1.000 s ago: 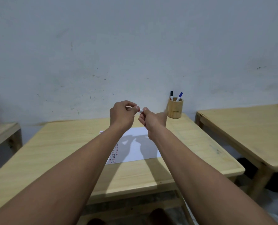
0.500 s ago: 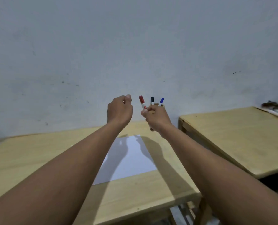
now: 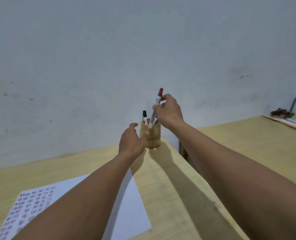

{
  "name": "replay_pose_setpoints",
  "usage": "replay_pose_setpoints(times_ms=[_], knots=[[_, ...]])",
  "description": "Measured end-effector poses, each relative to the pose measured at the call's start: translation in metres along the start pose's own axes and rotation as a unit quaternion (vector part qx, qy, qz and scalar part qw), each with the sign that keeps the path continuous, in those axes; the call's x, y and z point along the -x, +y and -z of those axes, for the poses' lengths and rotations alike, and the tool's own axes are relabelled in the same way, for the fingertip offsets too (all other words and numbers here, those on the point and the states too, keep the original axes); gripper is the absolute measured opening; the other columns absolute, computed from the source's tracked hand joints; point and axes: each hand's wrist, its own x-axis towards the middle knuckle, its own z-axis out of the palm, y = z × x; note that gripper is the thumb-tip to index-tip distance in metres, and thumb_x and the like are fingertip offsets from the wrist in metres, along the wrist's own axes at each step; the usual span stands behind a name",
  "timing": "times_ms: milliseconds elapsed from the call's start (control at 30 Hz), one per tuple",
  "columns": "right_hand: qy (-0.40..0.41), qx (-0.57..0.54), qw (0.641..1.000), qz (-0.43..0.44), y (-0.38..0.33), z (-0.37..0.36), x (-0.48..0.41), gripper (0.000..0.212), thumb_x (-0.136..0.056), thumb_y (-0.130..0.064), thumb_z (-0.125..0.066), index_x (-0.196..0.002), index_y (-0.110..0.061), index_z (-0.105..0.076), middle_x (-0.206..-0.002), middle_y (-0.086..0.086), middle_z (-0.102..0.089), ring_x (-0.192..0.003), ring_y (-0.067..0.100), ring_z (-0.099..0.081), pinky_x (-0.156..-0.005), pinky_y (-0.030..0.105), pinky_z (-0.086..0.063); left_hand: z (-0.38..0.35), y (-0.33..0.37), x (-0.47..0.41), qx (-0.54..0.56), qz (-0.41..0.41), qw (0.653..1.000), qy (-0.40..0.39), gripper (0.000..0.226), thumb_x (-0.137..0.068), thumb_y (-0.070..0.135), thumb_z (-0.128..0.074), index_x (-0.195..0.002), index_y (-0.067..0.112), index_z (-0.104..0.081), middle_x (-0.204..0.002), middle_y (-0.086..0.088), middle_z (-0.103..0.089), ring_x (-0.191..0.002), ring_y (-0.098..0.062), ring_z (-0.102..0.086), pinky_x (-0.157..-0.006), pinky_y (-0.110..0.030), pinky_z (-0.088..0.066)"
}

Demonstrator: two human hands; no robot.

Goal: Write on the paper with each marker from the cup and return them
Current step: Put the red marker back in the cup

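A round wooden cup (image 3: 153, 138) stands at the far right corner of the wooden table (image 3: 175, 191). My right hand (image 3: 169, 112) pinches a capped red marker (image 3: 155, 108) upright, its lower end just inside the cup's mouth. A black-capped marker (image 3: 144, 116) stands in the cup; a second one is mostly hidden behind the red marker. My left hand (image 3: 132, 141) has its fingers around the cup's left side. The white paper (image 3: 126, 203), with rows of small coloured marks on its left part, lies near me under my left forearm.
A grey wall (image 3: 109, 58) rises directly behind the table. A second wooden table (image 3: 258, 139) stands to the right across a narrow gap, with a few small items (image 3: 285, 116) at its far end.
The cap went back on the red marker. My right hand then lifted it over to the cup while my left hand dropped onto the cup's side. The view swung right and closer.
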Motion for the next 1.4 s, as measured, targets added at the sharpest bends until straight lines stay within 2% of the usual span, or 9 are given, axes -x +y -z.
replay_pose_setpoints(times_ms=[133,300,533,633,733,867,1067,1333,1400], knots=[[0.011,0.008,1.0,0.025,0.008,-0.005,-0.019,0.024,-0.098,-0.018,-0.057,-0.121,-0.017,-0.056,-0.095,0.002,-0.066,-0.075,0.01,-0.062,-0.057,0.025,-0.043,-0.02,-0.007,-0.016,0.001,0.007,1.0,-0.013,0.077,-0.089,0.045,-0.067,-0.153,0.018,-0.033,-0.142,-0.009,-0.053,-0.128,-0.027,-0.053,-0.101,-0.039,-0.045],[-0.038,0.065,0.997,0.03,0.02,-0.016,-0.031,0.023,-0.099,-0.025,-0.058,-0.12,-0.015,-0.061,-0.1,0.004,-0.069,-0.077,0.017,-0.066,-0.068,0.033,-0.054,-0.035,-0.009,-0.023,0.049,0.002,0.999,-0.008,0.051,-0.089,0.018,-0.062,-0.138,0.018,-0.048,-0.119,-0.004,-0.065,-0.094,-0.017,-0.057,-0.068,-0.026,-0.044],[-0.103,0.083,0.991,-0.027,0.028,-0.022,-0.028,0.023,-0.09,-0.015,-0.071,-0.102,0.005,-0.075,-0.079,0.009,-0.067,-0.076,0.025,-0.061,-0.062,0.03,-0.047,-0.041,-0.015,-0.029,0.085,-0.007,0.996,-0.01,0.051,-0.088,0.009,-0.066,-0.135,0.021,-0.05,-0.115,0.003,-0.06,-0.092,-0.014,-0.059,-0.068,-0.018,-0.047],[-0.062,0.079,0.994,-0.046,0.034,-0.02,-0.028,0.028,-0.086,-0.006,-0.065,-0.112,0.004,-0.07,-0.106,0.02,-0.072,-0.083,0.03,-0.067,-0.076,0.041,-0.057,-0.042,-0.018,-0.03,0.106,-0.008,0.994,-0.006,0.043,-0.09,0.009,-0.063,-0.129,0.025,-0.052,-0.115,0.004,-0.062,-0.084,-0.005,-0.058,-0.054,-0.008,-0.042],[-0.01,0.097,0.993,-0.068,0.045,-0.019,-0.034,0.022,-0.088,-0.006,-0.061,-0.11,-0.005,-0.06,-0.098,0.011,-0.065,-0.081,0.023,-0.063,-0.077,0.04,-0.056,-0.043,-0.022,-0.031,0.111,-0.017,0.994,-0.011,0.052,-0.087,0.015,-0.072,-0.134,0.022,-0.05,-0.116,0.006,-0.061,-0.093,-0.009,-0.058,-0.059,-0.008,-0.039],[-0.039,0.109,0.985,-0.129,0.051,-0.03,-0.039,0.015,-0.083,-0.018,-0.072,-0.088,-0.011,-0.06,-0.069,0.001,-0.05,-0.064,0.021,-0.053,-0.051,0.027,-0.036,-0.045,-0.025,-0.033,0.108,-0.022,0.994,-0.009,0.053,-0.088,0.018,-0.075,-0.135,0.022,-0.049,-0.114,0.009,-0.06,-0.095,-0.008,-0.059,-0.061,-0.009,-0.04],[-0.012,0.091,0.988,-0.121,0.068,-0.043,-0.046,0.019,-0.086,-0.016,-0.076,-0.103,-0.012,-0.068,-0.095,0.006,-0.068,-0.081,0.023,-0.061,-0.064,0.028,-0.042,-0.047,-0.028,-0.033,0.095,-0.035,0.995,0.003,0.05,-0.086,0.023,-0.077,-0.131,0.019,-0.055,-0.108,0.011,-0.057,-0.097,-0.011,-0.057,-0.067,-0.015,-0.042],[0.024,0.051,0.995,-0.088,0.066,-0.042,-0.047,0.014,-0.092,-0.014,-0.07,-0.105,-0.012,-0.065,-0.101,0.005,-0.067,-0.088,0.023,-0.064,-0.069,0.03,-0.046,-0.046,-0.025,-0.03,0.107,-0.015,0.994,0.006,0.033,-0.086,0.023,-0.077,-0.113,0.026,-0.059,-0.105,0.012,-0.061,-0.097,-0.01,-0.06,-0.067,-0.01,-0.04],[0.027,0.038,0.996,-0.076,0.059,-0.037,-0.046,0.015,-0.092,-0.018,-0.069,-0.104,-0.015,-0.061,-0.099,0.004,-0.066,-0.087,0.023,-0.066,-0.069,0.03,-0.047,-0.045,-0.025,-0.028,0.095,-0.014,0.995,0.005,0.042,-0.086,0.026,-0.077,-0.124,0.021,-0.061,-0.116,0.005,-0.066,-0.102,-0.013,-0.062,-0.075,-0.017,-0.043]])
